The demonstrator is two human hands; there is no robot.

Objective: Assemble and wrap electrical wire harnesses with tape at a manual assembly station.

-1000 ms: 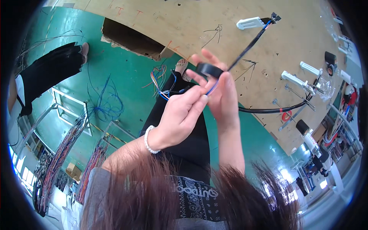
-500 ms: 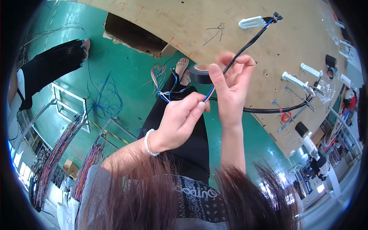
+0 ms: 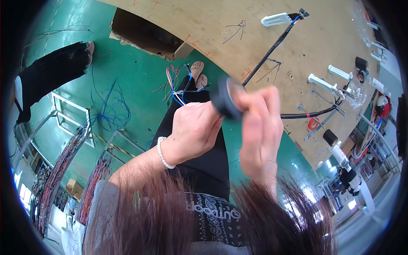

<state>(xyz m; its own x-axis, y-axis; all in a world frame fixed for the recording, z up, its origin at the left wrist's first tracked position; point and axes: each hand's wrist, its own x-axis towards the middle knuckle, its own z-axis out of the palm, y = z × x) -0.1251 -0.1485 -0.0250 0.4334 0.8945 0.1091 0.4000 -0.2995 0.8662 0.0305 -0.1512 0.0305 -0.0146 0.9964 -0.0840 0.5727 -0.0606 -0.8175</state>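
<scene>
My left hand (image 3: 193, 127) is closed around the wires of a cable harness, its fingertips partly hidden behind the roll. Loose coloured wire ends (image 3: 173, 85) stick out past its far side. My right hand (image 3: 260, 131), smeared by motion, grips a roll of black tape (image 3: 224, 100) just right of the left hand. From behind the roll a black-wrapped branch (image 3: 272, 49) runs up over the board to dark connectors (image 3: 302, 15). A thicker black cable (image 3: 301, 115) with a red band goes off to the right from behind my right hand.
A wooden board (image 3: 221, 25) with white holders (image 3: 276, 19), metal pegs and a red tape roll (image 3: 313, 123) lies ahead and right. Wire bundles hang on a white rack (image 3: 63, 155) at left. Another person's leg (image 3: 53, 68) shows at far left.
My right hand has come down from the branch and closed on the tape roll, which has tilted and moved lower. My left hand stays nearly in place, turned slightly.
</scene>
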